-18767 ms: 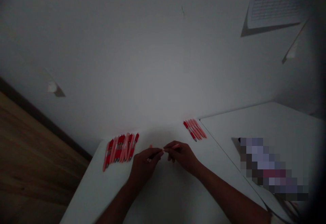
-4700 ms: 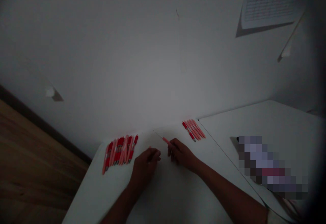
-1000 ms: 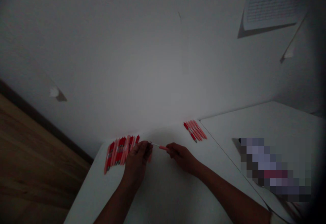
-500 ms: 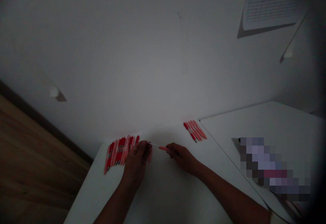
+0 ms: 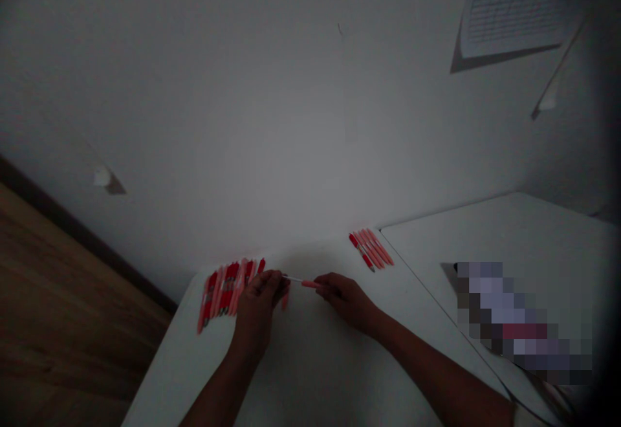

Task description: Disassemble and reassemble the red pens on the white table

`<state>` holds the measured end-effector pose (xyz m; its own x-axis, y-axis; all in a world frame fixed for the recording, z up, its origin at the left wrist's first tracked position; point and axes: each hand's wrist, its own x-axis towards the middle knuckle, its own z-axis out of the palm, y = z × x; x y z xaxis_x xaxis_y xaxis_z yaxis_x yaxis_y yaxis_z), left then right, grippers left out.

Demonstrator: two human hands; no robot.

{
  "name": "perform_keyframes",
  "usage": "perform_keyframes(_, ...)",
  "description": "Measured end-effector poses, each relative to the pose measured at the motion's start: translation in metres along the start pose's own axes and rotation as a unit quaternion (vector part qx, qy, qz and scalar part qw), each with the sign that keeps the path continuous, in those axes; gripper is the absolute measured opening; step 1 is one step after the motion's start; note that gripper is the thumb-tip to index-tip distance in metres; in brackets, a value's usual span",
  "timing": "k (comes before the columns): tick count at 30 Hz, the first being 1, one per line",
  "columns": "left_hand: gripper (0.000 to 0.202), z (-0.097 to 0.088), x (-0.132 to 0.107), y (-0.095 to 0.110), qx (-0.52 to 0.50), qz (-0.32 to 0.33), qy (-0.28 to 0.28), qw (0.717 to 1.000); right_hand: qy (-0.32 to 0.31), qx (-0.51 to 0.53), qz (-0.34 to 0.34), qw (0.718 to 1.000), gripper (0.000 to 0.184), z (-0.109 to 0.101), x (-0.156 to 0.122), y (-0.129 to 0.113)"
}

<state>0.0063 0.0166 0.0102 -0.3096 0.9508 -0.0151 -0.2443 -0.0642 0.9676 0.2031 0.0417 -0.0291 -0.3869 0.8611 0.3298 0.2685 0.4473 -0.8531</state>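
Note:
My right hand (image 5: 342, 294) is closed round the back of a pink pen barrel (image 5: 309, 284), which points left. A thin whitish pen refill (image 5: 292, 278) sticks out of the barrel's front end and reaches my left hand (image 5: 262, 291). The fingertips of that hand are pinched on the refill's far end. Just below them shows a pink pen part (image 5: 284, 300); whether it is held or lies on the table I cannot tell. Behind and left of my left hand lies a row of red and pink pens (image 5: 226, 288), partly covered by the hand.
A smaller group of pink pens with one red pen (image 5: 371, 249) lies at the back right of the white table (image 5: 330, 375), near the wall (image 5: 291, 123). A blurred-out object (image 5: 519, 323) rests on the adjoining tabletop. Wooden boards (image 5: 63, 323) are at the left.
Both hands stay almost in place, still with the refill and barrel between them. The barrel has shifted very slightly; the pens on the table have not moved.

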Motion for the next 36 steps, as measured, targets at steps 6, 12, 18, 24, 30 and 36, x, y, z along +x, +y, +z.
perform_keyframes(6, 0.029, 0.0, -0.002, -0.003, 0.064, -0.009, -0.027, 0.998, 0.011, -0.001, -0.012, 1.0, 0.024, 0.001, -0.001, -0.001)
perform_keyframes(12, 0.029, 0.003, -0.002, -0.005, 0.034, -0.022, -0.023, 0.999, -0.01, -0.008, -0.012, 1.0, 0.024, 0.002, -0.003, -0.003)
perform_keyframes(18, 0.029, 0.002, -0.002, -0.004, 0.068, -0.009, -0.041, 0.997, -0.028, -0.015, -0.032, 0.999, 0.021, 0.002, -0.004, -0.003)
perform_keyframes(24, 0.035, 0.002, -0.003, -0.001, 0.13, 0.028, -0.059, 0.989, -0.025, 0.028, -0.035, 0.999, 0.018, 0.004, -0.004, 0.001)
perform_keyframes(30, 0.035, -0.002, -0.001, 0.002, 0.292, 0.099, 0.006, 0.951, -0.006, 0.052, -0.013, 0.999, 0.018, 0.002, -0.003, -0.002)
perform_keyframes(36, 0.032, -0.009, -0.004, -0.011, 0.574, 0.247, -0.013, 0.781, 0.008, 0.068, -0.008, 0.998, 0.02, 0.003, -0.003, -0.002)
